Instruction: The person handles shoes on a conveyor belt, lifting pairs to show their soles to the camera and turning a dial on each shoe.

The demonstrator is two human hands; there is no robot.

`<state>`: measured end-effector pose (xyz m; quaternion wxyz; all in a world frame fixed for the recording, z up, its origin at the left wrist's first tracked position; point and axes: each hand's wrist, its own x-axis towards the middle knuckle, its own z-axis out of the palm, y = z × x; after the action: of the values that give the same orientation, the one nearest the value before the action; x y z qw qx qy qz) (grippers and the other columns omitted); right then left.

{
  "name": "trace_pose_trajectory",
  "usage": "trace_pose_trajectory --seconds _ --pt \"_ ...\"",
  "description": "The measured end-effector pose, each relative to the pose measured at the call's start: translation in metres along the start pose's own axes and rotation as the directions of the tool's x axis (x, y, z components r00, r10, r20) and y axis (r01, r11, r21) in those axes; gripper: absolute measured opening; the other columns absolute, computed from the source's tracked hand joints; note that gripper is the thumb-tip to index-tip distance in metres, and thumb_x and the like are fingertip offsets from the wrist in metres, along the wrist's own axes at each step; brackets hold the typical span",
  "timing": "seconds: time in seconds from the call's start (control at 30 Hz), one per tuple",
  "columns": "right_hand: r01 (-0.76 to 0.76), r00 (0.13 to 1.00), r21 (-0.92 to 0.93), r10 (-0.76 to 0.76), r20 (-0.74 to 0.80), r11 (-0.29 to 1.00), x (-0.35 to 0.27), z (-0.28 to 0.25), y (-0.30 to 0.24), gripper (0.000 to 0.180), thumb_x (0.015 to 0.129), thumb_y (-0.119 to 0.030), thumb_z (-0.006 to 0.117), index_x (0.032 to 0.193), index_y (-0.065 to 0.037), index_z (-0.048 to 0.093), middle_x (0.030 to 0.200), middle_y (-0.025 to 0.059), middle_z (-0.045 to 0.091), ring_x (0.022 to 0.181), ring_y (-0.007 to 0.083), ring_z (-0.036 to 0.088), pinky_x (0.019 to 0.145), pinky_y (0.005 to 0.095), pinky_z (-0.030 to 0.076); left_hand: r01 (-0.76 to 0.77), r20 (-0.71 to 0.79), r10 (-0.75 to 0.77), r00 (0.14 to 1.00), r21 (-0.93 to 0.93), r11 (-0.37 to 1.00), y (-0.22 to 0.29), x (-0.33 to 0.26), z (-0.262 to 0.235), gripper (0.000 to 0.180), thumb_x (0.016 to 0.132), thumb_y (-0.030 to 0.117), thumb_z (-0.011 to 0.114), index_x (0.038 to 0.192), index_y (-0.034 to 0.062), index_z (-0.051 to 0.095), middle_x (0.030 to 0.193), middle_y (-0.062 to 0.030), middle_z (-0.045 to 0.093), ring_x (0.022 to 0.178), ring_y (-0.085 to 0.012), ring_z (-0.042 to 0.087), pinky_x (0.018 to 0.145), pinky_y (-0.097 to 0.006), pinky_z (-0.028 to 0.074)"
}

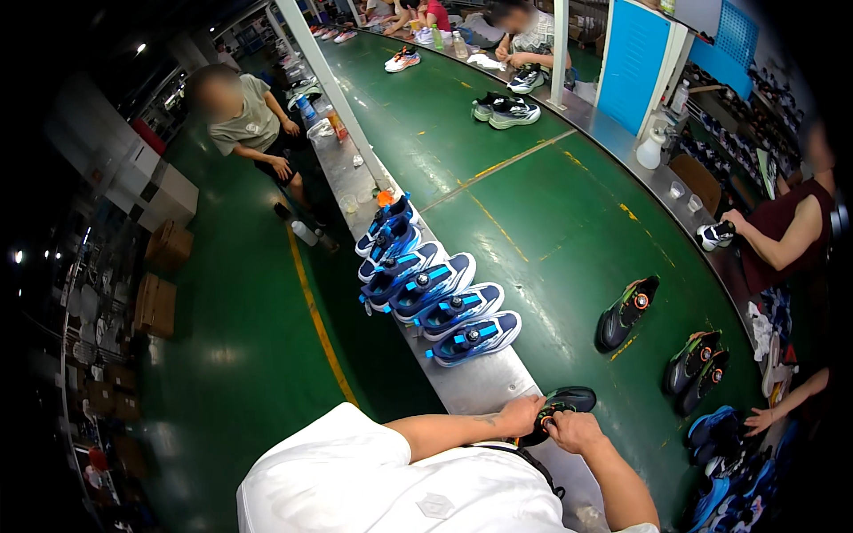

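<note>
Close in front of me is a black sneaker with an orange-ringed dial, its toe pointing away to the right. My left hand is closed around its heel side at the collar. My right hand has its fingers curled on the upper near the dial; part of the shoe is hidden beneath both hands. To the left of it, a row of several blue and white sneakers stands on the metal ledge. Another black sneaker sits on the green belt, beyond my right hand.
A black pair and a pile of blue sneakers lie at the right, where a co-worker's hand reaches in. Another co-worker holds a white and black shoe. More shoes are farther up the green belt. A white post rises from the ledge.
</note>
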<state>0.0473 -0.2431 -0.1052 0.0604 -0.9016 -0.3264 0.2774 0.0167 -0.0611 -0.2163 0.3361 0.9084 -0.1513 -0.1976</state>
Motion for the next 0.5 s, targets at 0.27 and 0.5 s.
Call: trace_pose_trajectory --seconds 0.27,0.5 --pt "0.060 0.998 -0.040 -0.059 0.037 0.997 0.013 -0.006 -0.004 0.039 0.091 -0.043 0.058 0.095 -0.005 0.065 0.091 0.0180 0.070 0.085 0.0351 0.069 0.075 0.0456 0.055 0.012 0.024 -0.010 1.000 -0.057 0.998 0.006 -0.002 -0.004 0.059 0.076 0.007 0.064 0.133 0.0014 0.051 0.113 -0.0203 0.063 0.100 -0.0394 0.063 0.084 -0.048 0.052" --pt "-0.196 0.972 0.065 0.203 -0.115 0.978 0.008 0.015 -0.023 0.035 0.089 -0.039 0.058 0.089 -0.005 0.065 0.081 0.0184 0.070 0.073 0.0372 0.069 0.070 0.0496 0.054 0.033 -0.022 -0.033 0.999 0.000 0.999 0.005 -0.002 -0.003 0.053 0.075 0.007 0.064 0.127 0.0015 0.051 0.105 -0.0202 0.064 0.094 -0.0401 0.064 0.079 -0.050 0.053"
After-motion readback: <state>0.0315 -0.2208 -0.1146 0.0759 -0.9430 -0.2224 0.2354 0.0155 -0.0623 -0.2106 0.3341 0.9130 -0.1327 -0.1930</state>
